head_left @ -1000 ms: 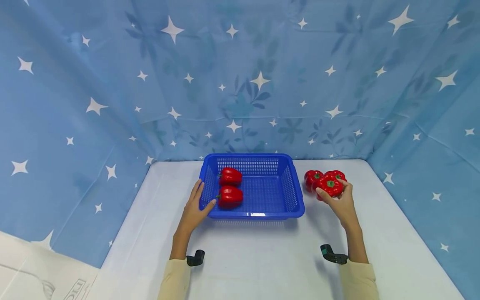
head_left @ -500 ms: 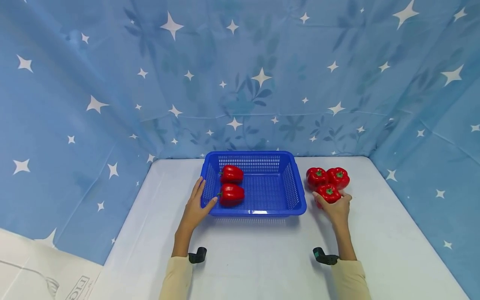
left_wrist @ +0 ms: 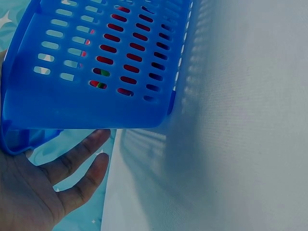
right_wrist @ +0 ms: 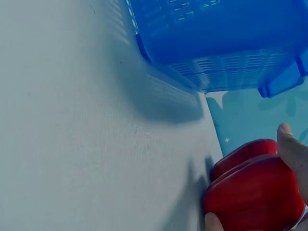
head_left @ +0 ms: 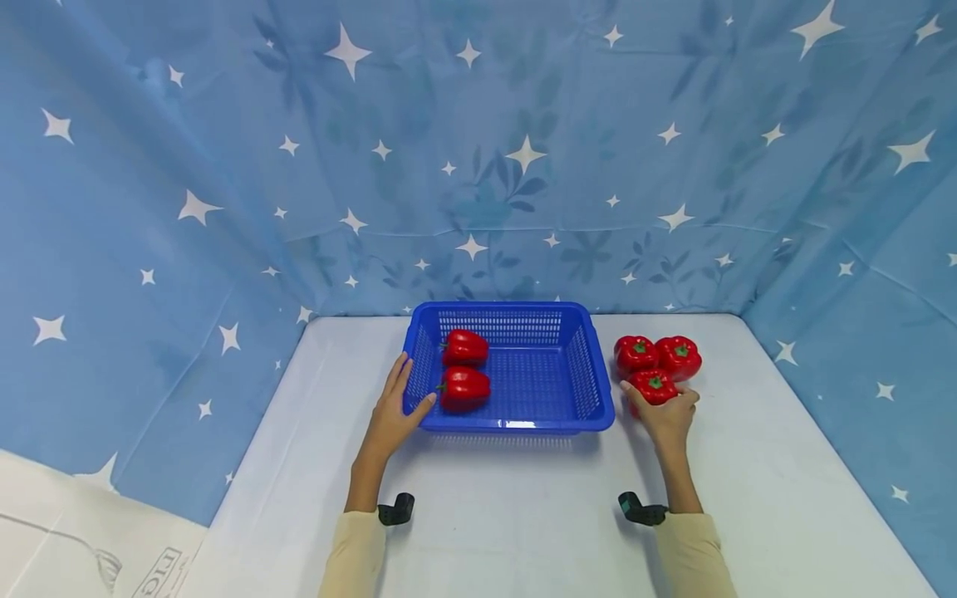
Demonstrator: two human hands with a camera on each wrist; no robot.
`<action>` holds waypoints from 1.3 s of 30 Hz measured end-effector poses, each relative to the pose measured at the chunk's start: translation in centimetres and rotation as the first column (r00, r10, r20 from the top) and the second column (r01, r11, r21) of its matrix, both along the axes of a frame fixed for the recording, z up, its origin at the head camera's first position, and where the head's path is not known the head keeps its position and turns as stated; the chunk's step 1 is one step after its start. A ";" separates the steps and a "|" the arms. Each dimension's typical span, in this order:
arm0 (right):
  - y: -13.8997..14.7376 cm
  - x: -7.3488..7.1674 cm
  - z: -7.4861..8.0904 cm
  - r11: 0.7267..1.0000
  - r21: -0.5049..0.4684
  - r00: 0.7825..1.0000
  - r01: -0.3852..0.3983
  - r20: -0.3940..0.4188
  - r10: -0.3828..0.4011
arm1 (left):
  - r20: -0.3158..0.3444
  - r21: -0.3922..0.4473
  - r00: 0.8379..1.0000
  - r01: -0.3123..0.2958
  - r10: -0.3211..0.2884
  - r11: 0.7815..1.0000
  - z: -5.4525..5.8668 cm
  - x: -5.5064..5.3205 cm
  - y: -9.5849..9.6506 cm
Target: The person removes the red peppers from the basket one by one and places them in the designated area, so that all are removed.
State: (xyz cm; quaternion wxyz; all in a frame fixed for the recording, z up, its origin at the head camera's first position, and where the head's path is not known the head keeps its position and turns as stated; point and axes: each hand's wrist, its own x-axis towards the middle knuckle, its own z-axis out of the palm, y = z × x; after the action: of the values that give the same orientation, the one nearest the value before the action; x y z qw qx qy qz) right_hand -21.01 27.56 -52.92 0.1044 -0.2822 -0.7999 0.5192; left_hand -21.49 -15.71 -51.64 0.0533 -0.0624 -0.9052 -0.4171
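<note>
My right hand [head_left: 669, 415] grips a red bell pepper [head_left: 653, 384] with the thumb on its left side and fingers on its right. That pepper stands stem up, just in front of two more red bell peppers, one on the left [head_left: 636, 354] and one on the right [head_left: 679, 357]. In the right wrist view the gripped pepper [right_wrist: 255, 197] hides most of one behind it. My left hand [head_left: 389, 422] rests at the left end of a blue plastic basket [head_left: 516, 426], its fingers spread along the rim. Two red bell peppers, a rear one [head_left: 465, 347] and a front one [head_left: 464, 389], lie sideways inside the basket's left half.
A white table [head_left: 493, 515] carries the basket and the loose peppers. Blue star-patterned cloth [head_left: 478, 166] hangs close behind and along both sides. Black wrist cameras sit on the left wrist [head_left: 397, 508] and the right wrist [head_left: 640, 509].
My right hand has brought its pepper down and toward me, off the spot where it covered the other two. Both of those now show more fully. The left hand stays at the basket.
</note>
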 end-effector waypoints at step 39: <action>-0.5 0.4 -0.2 0.996 0.073 0.998 -0.042 -0.044 0.046 | -0.004 0.000 1.000 -0.002 0.002 1.000 -0.1 0.0 0.1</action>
State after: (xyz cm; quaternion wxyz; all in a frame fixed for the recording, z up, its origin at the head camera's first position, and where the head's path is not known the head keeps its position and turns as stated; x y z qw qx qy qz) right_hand -20.64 27.06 -53.08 0.1214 -0.2485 -0.8217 0.4984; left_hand -21.46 -15.63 -51.69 0.0556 -0.0623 -0.9052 -0.4167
